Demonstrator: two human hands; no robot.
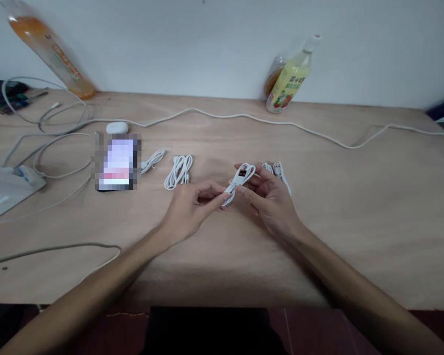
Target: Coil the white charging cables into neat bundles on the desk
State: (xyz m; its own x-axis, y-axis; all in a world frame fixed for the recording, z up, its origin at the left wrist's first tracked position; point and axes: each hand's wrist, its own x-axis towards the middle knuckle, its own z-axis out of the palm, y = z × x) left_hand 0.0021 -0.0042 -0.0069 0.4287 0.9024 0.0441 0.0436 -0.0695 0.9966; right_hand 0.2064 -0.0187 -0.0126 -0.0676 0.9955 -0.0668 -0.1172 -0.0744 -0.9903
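Observation:
Between my hands, above the wooden table (214, 246), is a coiled white USB cable (240, 178) with its plug facing up. My left hand (196, 202) pinches the near end of the coil between thumb and fingers. At its other side, my right hand (268, 195) grips the bundle with thumb and fingers. Another bundled white cable (178, 171) lies just beyond my left hand. Behind my right hand rest more white cables (278, 171), partly hidden by its fingers. A smaller coiled cable (153, 161) lies farther left.
A phone (116, 162) lies left of the cables, with a white earbud case (117, 128) behind it. A long white cord (244, 116) runs across the back. An orange drink bottle (52, 54) and a yellow bottle (290, 79) stand by the wall. A power strip (11, 187) sits left.

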